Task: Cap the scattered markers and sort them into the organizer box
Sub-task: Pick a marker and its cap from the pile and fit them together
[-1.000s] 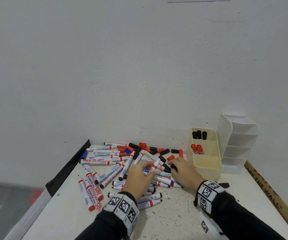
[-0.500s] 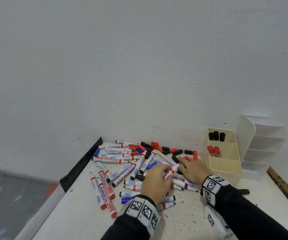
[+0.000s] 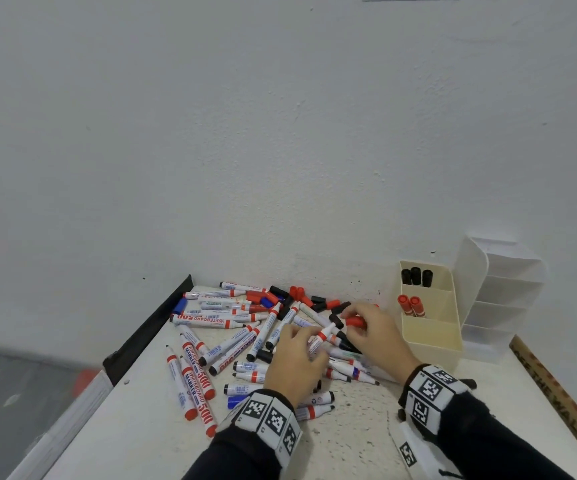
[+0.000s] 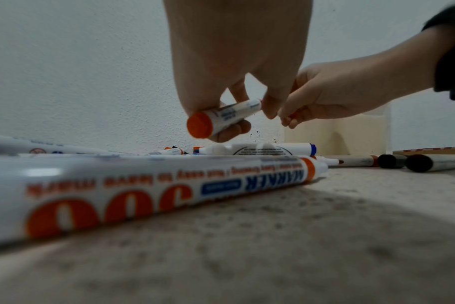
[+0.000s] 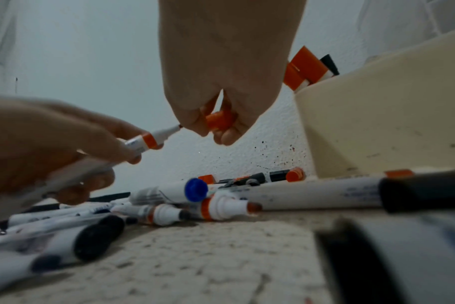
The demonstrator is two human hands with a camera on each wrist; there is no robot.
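Left hand (image 3: pixel 294 362) fingers clamped round a white red-banded uncapped marker (image 3: pixel 320 337), right hand (image 3: pixel 371 332) fingers pinching a small red plastic cap (image 3: pixel 354 321) at its tip.

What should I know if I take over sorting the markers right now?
Left hand holds an uncapped red marker, tip toward the right hand.
Right hand pinches a loose red cap just beside that tip; not on yet.
Organizer box: three black-capped markers in the back slot, two red-capped markers in the middle, front slot looks empty.
Left to do: push this cap on, drop the marker with the reds, then cap and sort the pile of markers and loose caps on the table.
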